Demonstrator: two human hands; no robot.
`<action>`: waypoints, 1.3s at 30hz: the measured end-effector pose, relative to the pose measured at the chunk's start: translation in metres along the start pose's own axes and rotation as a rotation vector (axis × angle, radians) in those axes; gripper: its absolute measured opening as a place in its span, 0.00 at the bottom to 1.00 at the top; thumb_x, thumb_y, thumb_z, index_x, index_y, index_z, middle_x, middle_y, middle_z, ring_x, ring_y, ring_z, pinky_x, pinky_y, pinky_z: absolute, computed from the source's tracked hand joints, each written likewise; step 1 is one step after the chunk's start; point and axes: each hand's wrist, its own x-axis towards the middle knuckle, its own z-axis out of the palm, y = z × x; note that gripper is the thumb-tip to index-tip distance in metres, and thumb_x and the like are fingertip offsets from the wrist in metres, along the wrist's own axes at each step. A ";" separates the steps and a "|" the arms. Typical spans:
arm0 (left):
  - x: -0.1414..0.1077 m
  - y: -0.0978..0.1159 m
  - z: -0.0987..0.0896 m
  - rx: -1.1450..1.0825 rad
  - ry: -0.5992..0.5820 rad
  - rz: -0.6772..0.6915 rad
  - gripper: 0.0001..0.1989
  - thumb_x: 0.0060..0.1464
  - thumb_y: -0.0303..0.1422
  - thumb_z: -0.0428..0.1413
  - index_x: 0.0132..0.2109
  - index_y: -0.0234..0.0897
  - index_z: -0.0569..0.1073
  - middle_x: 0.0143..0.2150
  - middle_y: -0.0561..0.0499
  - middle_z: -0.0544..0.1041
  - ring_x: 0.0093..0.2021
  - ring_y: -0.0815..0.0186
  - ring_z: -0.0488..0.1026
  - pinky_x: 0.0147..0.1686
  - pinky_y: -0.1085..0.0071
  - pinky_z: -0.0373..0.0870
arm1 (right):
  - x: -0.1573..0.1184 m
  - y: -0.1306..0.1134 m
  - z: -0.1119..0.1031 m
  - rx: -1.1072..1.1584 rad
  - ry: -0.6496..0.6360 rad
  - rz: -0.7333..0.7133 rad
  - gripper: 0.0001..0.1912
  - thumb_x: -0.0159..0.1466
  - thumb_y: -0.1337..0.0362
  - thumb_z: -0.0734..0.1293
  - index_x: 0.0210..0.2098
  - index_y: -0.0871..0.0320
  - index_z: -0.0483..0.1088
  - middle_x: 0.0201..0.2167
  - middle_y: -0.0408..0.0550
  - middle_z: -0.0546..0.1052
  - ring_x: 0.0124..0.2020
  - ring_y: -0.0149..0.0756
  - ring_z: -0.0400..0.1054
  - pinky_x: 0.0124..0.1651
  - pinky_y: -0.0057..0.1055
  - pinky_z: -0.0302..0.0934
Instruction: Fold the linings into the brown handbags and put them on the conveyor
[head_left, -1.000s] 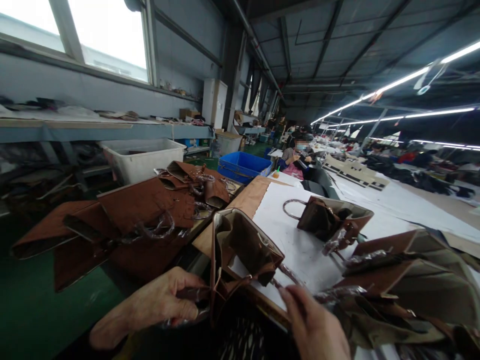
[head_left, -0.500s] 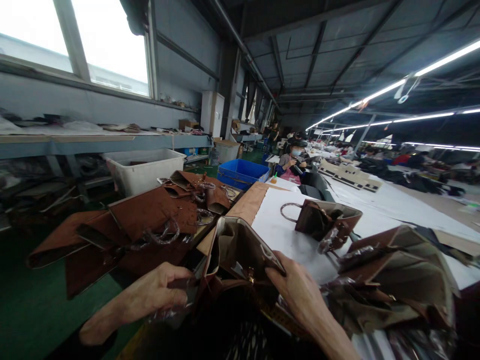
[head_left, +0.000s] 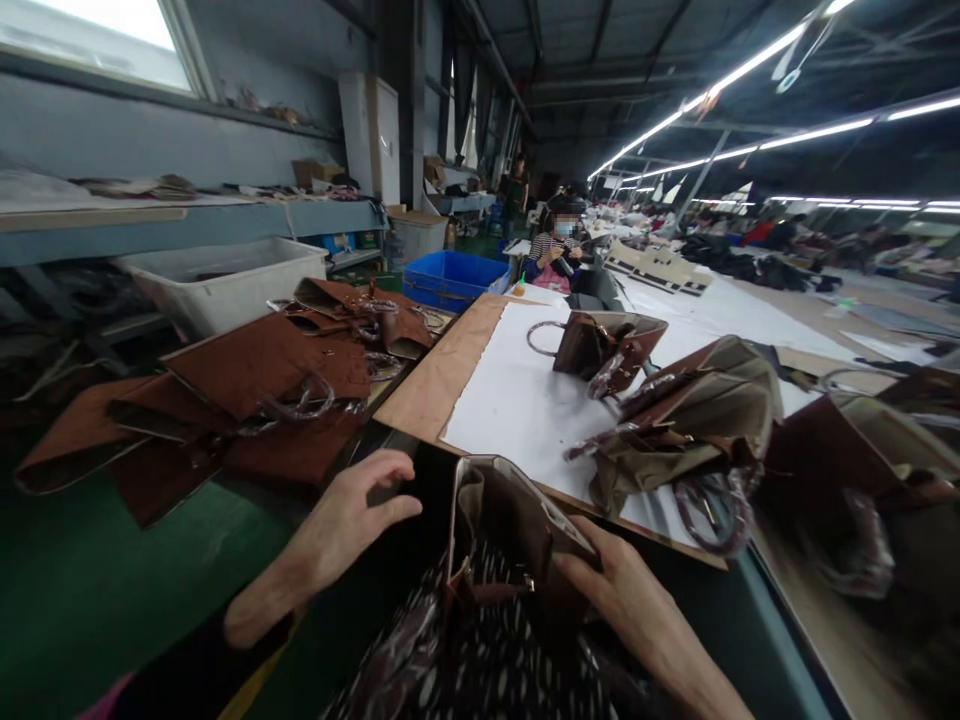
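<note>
A brown handbag with a beige lining stands open-topped in front of me, low in the head view, against a dark patterned garment. My right hand grips its right side, thumb and fingers on either side of the wall near the rim. To the left of the bag, my left hand is held in the air with thumb and fingers apart, holding nothing. A small metal clasp shows at the bag's near edge. Below on the left is a plastic-wrapped handle. The bag's bottom is hidden.
Brown bags lie piled at left. On the white-covered table stand a small bag and a larger one; more bags are at right. Beyond are a blue bin, a white tub and a seated person.
My left hand has come away from the bag's left side, and its fingers have spread. My right hand still grips the bag's right side. The view has tilted down and turned right.
</note>
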 end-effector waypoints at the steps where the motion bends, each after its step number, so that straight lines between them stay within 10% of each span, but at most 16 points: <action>1: 0.008 0.010 0.000 0.070 0.049 0.127 0.09 0.49 0.35 0.56 0.37 0.36 0.70 0.47 0.46 0.69 0.48 0.60 0.64 0.51 0.68 0.58 | -0.002 0.001 -0.001 0.008 -0.014 0.001 0.16 0.54 0.64 0.60 0.41 0.56 0.71 0.29 0.43 0.76 0.32 0.38 0.68 0.38 0.28 0.60; 5: 0.043 0.036 0.026 0.251 -0.138 0.590 0.07 0.48 0.27 0.57 0.38 0.36 0.73 0.52 0.45 0.67 0.54 0.60 0.60 0.55 0.66 0.54 | -0.008 0.001 -0.004 0.061 -0.051 -0.008 0.18 0.55 0.65 0.60 0.45 0.55 0.69 0.33 0.43 0.76 0.34 0.38 0.68 0.38 0.28 0.60; 10: 0.089 0.026 0.067 0.319 -0.318 0.771 0.10 0.45 0.29 0.61 0.38 0.34 0.74 0.54 0.42 0.65 0.56 0.56 0.58 0.56 0.61 0.53 | -0.014 0.003 -0.008 0.137 -0.079 -0.019 0.14 0.56 0.65 0.60 0.42 0.58 0.69 0.32 0.42 0.75 0.33 0.35 0.66 0.36 0.26 0.59; 15: 0.101 0.019 0.080 0.358 -0.487 0.740 0.03 0.49 0.29 0.58 0.31 0.33 0.74 0.50 0.44 0.68 0.51 0.59 0.64 0.53 0.63 0.58 | -0.007 0.016 -0.010 0.254 -0.137 0.013 0.14 0.55 0.64 0.62 0.41 0.59 0.69 0.32 0.42 0.73 0.34 0.35 0.65 0.36 0.26 0.58; 23: 0.051 0.019 0.087 0.409 -0.512 0.654 0.08 0.50 0.20 0.46 0.30 0.32 0.68 0.47 0.45 0.67 0.48 0.62 0.62 0.48 0.68 0.61 | 0.013 0.052 0.020 0.285 -0.069 0.104 0.08 0.57 0.63 0.61 0.34 0.59 0.67 0.27 0.41 0.69 0.30 0.32 0.61 0.32 0.26 0.55; 31: 0.087 0.020 0.090 0.404 -0.649 0.713 0.04 0.46 0.22 0.51 0.31 0.34 0.64 0.35 0.49 0.68 0.42 0.62 0.63 0.44 0.68 0.58 | 0.007 0.048 0.031 0.245 -0.062 0.160 0.08 0.57 0.62 0.61 0.36 0.57 0.66 0.27 0.40 0.69 0.28 0.32 0.61 0.31 0.26 0.54; 39: 0.103 0.014 0.104 0.244 -0.795 0.421 0.13 0.43 0.25 0.54 0.37 0.37 0.60 0.25 0.59 0.63 0.26 0.71 0.59 0.24 0.76 0.50 | 0.006 0.047 0.028 0.336 -0.045 0.197 0.10 0.58 0.61 0.61 0.37 0.59 0.67 0.27 0.41 0.70 0.26 0.30 0.60 0.28 0.25 0.53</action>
